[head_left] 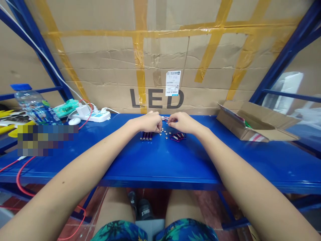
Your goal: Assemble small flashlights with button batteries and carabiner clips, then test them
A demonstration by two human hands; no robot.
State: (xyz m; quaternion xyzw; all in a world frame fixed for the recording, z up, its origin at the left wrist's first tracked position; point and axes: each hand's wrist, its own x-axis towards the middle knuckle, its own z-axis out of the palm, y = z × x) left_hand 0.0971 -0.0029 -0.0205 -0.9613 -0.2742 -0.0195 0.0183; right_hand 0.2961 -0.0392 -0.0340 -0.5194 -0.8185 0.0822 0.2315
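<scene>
Both hands are at the far middle of the blue table (160, 157). My left hand (151, 122) has its fingers curled together above a row of dark purple tubes (146, 136); what its fingertips hold, if anything, is too small to tell. My right hand (181, 121) is bent downward with thumb and fingers close together, and its fingertips are too small to read. Several small round silver pieces (166, 137) are scattered between the hands. Dark carabiner-like clips (178, 137) lie just below my right hand. More small metallic pieces (165, 118) show between the hands at the back.
An open cardboard box (253, 125) stands at the right. At the left are a water bottle (35, 105), a white power strip (96, 115), a white mouse-like object (74, 121) and a red cable (21, 174). A large cardboard sheet (105, 67) rises behind the table.
</scene>
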